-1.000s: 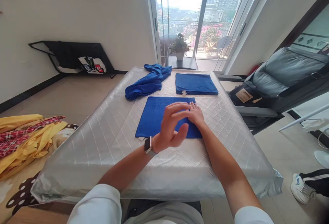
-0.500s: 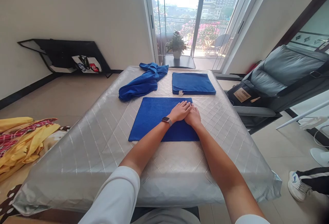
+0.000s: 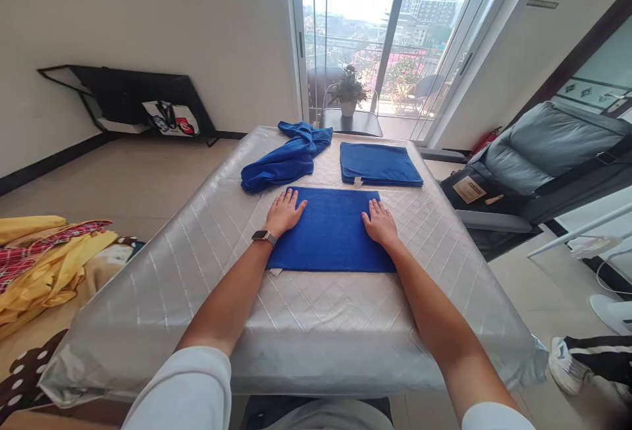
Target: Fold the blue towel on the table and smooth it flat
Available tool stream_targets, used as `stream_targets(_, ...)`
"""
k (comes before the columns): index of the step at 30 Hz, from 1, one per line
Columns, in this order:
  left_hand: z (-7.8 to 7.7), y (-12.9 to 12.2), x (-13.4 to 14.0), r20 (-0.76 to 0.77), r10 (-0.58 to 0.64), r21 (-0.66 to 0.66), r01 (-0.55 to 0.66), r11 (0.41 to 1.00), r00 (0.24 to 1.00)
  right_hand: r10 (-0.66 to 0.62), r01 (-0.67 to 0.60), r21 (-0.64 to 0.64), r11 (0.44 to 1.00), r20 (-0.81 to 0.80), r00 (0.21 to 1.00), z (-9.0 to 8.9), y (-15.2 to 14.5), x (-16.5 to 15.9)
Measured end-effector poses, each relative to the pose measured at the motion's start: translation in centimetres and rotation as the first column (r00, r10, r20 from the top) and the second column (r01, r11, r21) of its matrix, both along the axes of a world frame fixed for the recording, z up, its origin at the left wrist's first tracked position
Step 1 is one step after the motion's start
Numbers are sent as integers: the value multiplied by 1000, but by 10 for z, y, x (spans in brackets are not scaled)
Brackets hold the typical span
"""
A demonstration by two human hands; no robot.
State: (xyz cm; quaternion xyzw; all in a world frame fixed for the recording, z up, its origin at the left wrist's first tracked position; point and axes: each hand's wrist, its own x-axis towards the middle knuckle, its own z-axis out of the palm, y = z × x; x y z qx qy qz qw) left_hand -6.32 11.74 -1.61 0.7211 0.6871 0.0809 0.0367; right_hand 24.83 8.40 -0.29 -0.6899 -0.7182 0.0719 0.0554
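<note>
A blue towel (image 3: 330, 236), folded into a flat rectangle, lies in front of me on the table. My left hand (image 3: 285, 211), with a watch on its wrist, rests flat on the towel's left edge, fingers stretched forward. Over on the right edge, my right hand (image 3: 380, 220) lies flat too, palm down. Neither hand grips anything. A small white tag (image 3: 275, 272) pokes out at the towel's near left corner.
Behind lie a crumpled blue towel (image 3: 291, 157) and a stack of folded blue towels (image 3: 381, 165). A silver quilted cover (image 3: 207, 245) drapes the table. A grey armchair (image 3: 553, 147) stands right; yellow cloth (image 3: 74, 265) lies left. Someone's shoe (image 3: 565, 367) shows at lower right.
My left hand has slid left from beside my right hand to the towel's left edge. My right hand has shifted slightly outward. The view has turned slightly.
</note>
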Motion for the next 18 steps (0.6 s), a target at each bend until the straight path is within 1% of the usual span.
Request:
stream_targets(2, -2, -1, -4, 13, 13, -3, -13, 1000, 1000, 0, 0, -3, 1000, 25, 1000, 0, -1, 0)
stream_targets(7, -1, -1, 3, 34, 18, -12, -18, 1000, 999, -2, 5, -33, 999, 91, 996, 4, 3, 0)
stream_targets(10, -1, 0, 4, 45, 18, -13, -17, 1000, 999, 9, -1, -66, 998, 121, 993, 13, 16, 0)
stream_targets(13, -1, 0, 3, 55, 20, -11, -19, 1000, 998, 17, -13, -35, 999, 102, 995, 20, 34, 0)
stream_targets(15, -1, 0, 3, 58, 17, -11, -16, 1000, 998, 25, -23, -29, 999, 76, 997, 18, 44, -1)
stream_targets(18, -1, 0, 2, 58, 12, -13, -12, 1000, 998, 16, -15, -26, 1000, 42, 999, 7, 51, 1)
